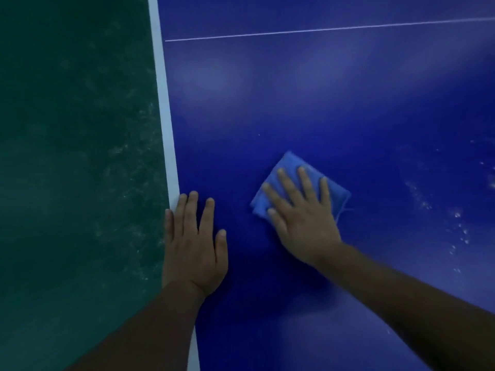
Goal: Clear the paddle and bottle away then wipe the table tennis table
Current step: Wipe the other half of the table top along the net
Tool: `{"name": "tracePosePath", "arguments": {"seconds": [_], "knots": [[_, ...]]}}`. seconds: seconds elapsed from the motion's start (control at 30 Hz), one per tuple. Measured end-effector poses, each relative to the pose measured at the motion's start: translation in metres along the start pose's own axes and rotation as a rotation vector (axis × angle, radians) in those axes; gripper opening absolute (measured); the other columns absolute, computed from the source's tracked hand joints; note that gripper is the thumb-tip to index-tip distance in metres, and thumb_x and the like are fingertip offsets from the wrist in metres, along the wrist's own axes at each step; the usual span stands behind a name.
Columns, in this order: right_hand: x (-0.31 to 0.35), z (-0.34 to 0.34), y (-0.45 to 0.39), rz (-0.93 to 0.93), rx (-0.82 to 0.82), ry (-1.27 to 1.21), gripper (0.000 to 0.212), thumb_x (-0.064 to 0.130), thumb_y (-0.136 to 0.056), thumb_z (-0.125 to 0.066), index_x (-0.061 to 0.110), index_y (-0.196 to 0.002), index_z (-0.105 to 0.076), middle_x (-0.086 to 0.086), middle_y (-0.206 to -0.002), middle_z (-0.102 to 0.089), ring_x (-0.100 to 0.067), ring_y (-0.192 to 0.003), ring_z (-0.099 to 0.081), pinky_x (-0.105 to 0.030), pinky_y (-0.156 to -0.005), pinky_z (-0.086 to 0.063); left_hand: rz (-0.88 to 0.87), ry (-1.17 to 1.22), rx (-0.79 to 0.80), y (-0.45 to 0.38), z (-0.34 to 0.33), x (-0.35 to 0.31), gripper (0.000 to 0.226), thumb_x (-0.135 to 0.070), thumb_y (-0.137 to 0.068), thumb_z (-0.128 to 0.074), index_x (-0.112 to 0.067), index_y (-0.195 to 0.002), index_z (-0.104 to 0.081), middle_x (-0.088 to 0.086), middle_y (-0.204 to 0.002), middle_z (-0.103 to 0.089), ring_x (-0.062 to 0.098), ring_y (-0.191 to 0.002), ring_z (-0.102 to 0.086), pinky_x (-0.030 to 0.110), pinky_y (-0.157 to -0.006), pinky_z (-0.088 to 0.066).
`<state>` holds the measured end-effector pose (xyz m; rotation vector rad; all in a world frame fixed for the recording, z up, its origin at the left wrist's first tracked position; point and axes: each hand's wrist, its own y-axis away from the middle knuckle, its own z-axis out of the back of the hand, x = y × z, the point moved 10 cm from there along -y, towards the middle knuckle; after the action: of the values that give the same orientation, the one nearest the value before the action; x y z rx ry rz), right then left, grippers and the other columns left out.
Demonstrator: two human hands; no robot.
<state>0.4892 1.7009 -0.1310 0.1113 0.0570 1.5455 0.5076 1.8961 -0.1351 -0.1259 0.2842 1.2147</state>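
Left hand [194,245]: fingers straight and slightly spread, laid flat on the table tennis table [334,108], outer fingers touching the white edge line [163,103]. It holds nothing and appears to serve as a brace.

Right hand [302,218]: fingers extended and spread, pressing flat on one folded blue cloth [290,163]. The cloth lies directly beneath the fingers and projects beyond the fingertips, its long axis running diagonally away and to the left.

Pale specks [460,226] lie to the right of the cloth, well apart from it, so the right hand is the nearer. The next stroke probably runs rightward.

Count: two hands, one cloth. No paddle or bottle is in view; wiping is in progress.

Farther off, one thin white line [321,29] crosses the surface. Green floor [75,156] lies to the left.
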Motion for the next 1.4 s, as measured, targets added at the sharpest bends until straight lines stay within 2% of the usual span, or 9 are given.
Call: {"name": "tracePosePath", "arguments": {"seconds": [0.23,0.47,0.53,0.7,0.93,1.0,1.13,1.23,1.4], "knots": [[0.078,0.002,-0.115,0.179,0.020,-0.069,0.057,0.050,-0.101,-0.010,0.038,-0.156,-0.019,0.004,-0.166,-0.011,-0.031,-0.153,-0.002,-0.062,-0.117,0.004,0.057,0.023,-0.053,0.003,0.006,0.004,0.064,-0.042,-0.098,-0.028,-0.006,-0.151,-0.032,0.017,-0.162,-0.017,0.030,-0.152,-0.009,0.051,-0.121,-0.005],[-0.226,0.027,-0.136,-0.633,-0.024,-0.118,0.057,0.049,-0.102,-0.017,0.035,-0.158,-0.014,0.003,-0.167,-0.006,-0.033,-0.152,-0.002,-0.067,-0.116,-0.005,0.023,-0.004,0.026,0.000,0.001,0.000,0.062,-0.041,-0.098,-0.028,-0.009,-0.149,-0.038,0.015,-0.162,-0.021,0.031,-0.152,-0.007,0.046,-0.122,0.001],[-0.192,0.027,-0.118,-0.488,-0.035,-0.029,0.057,0.047,-0.103,-0.022,0.033,-0.158,-0.015,-0.001,-0.167,-0.009,-0.035,-0.152,-0.005,-0.067,-0.116,-0.007,0.026,-0.004,0.039,0.000,0.001,0.000,0.063,-0.042,-0.098,-0.027,-0.008,-0.150,-0.038,0.016,-0.162,-0.020,0.031,-0.152,-0.006,0.047,-0.122,0.001],[0.001,-0.006,-0.026,0.428,0.069,0.060,0.055,0.050,-0.101,-0.028,0.033,-0.154,-0.030,-0.002,-0.163,-0.026,-0.036,-0.151,-0.015,-0.066,-0.116,-0.008,0.010,-0.006,0.035,-0.001,0.001,-0.002,0.064,-0.042,-0.096,-0.028,-0.006,-0.148,-0.040,0.019,-0.160,-0.023,0.034,-0.151,-0.008,0.048,-0.122,0.000],[-0.213,0.030,-0.100,-0.312,0.021,-0.022,0.058,0.052,-0.102,-0.016,0.034,-0.158,-0.016,0.002,-0.167,-0.008,-0.032,-0.153,-0.002,-0.062,-0.118,-0.005,0.018,-0.004,0.036,0.000,-0.001,-0.002,0.066,-0.042,-0.096,-0.027,-0.006,-0.150,-0.036,0.018,-0.162,-0.018,0.032,-0.152,-0.004,0.049,-0.123,0.001],[-0.171,0.019,-0.061,-0.161,-0.007,0.036,0.060,0.051,-0.100,-0.018,0.032,-0.157,-0.021,-0.004,-0.166,-0.015,-0.037,-0.152,-0.008,-0.066,-0.116,-0.010,0.017,0.013,0.034,0.000,0.000,-0.002,0.066,-0.042,-0.095,-0.028,-0.005,-0.149,-0.038,0.019,-0.161,-0.019,0.033,-0.152,-0.004,0.052,-0.122,-0.002],[-0.041,-0.026,0.108,0.513,0.079,0.080,0.054,0.053,-0.103,-0.033,0.036,-0.154,-0.028,-0.004,-0.165,-0.019,-0.042,-0.150,-0.013,-0.071,-0.113,-0.011,0.013,0.013,0.052,-0.001,-0.003,-0.001,0.068,-0.043,-0.095,-0.026,-0.005,-0.149,-0.037,0.019,-0.161,-0.018,0.033,-0.152,-0.003,0.055,-0.122,-0.003],[-0.052,-0.022,0.109,0.723,0.125,0.111,0.053,0.054,-0.102,-0.035,0.038,-0.152,-0.032,-0.002,-0.164,-0.022,-0.040,-0.150,-0.014,-0.069,-0.114,-0.011,0.010,0.000,0.061,-0.001,-0.004,0.000,0.069,-0.044,-0.095,-0.025,-0.005,-0.150,-0.035,0.019,-0.162,-0.016,0.034,-0.152,0.000,0.056,-0.121,-0.003],[-0.145,0.014,-0.012,-0.020,0.007,-0.021,0.058,0.056,-0.099,-0.020,0.037,-0.154,-0.025,0.001,-0.164,-0.020,-0.033,-0.152,-0.010,-0.065,-0.116,-0.009,-0.008,-0.026,0.056,0.000,-0.003,-0.003,0.068,-0.044,-0.096,-0.024,-0.005,-0.151,-0.032,0.021,-0.161,-0.016,0.035,-0.151,-0.002,0.056,-0.121,-0.003]]}}
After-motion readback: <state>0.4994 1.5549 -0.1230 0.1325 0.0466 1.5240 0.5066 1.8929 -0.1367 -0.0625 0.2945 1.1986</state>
